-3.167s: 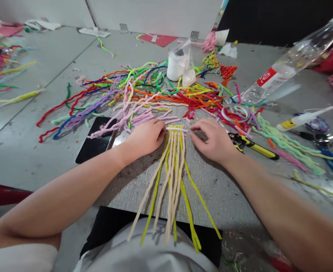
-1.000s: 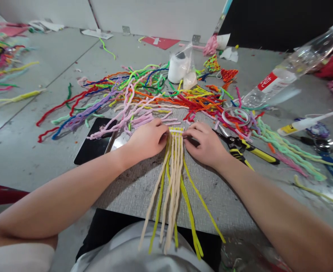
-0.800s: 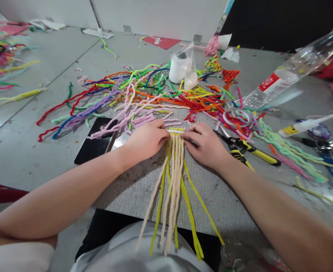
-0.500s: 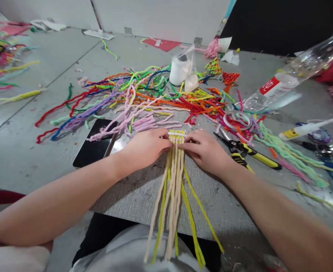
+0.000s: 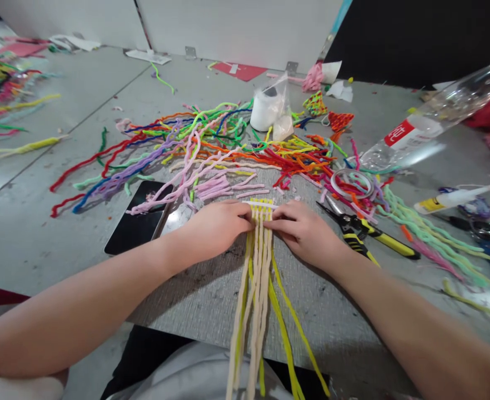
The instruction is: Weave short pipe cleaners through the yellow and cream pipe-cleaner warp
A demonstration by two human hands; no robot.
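A small woven strip [image 5: 261,214] of yellow and cream pipe cleaners lies on the table in front of me, its long loose ends [image 5: 258,300] hanging over the near edge. A thin white strand [image 5: 265,205] crosses its top end. My left hand [image 5: 222,225] pinches the left side of the weave between thumb and fingers. On the opposite side, my right hand [image 5: 301,230] has its fingers closed at the right edge and the white strand's end. Both fingertips partly hide the weave.
Colourful pipe cleaners [image 5: 228,130] pile up behind the weave. A phone [image 5: 134,222] lies left; yellow-black pliers [image 5: 365,230], a tape roll [image 5: 352,183], a glue bottle [image 5: 453,199] and a plastic bottle [image 5: 415,130] are right. A white spool [image 5: 264,111] stands behind.
The camera view has shifted slightly, so everything sits a little lower. Both hands stay on the weave with almost the same grip.
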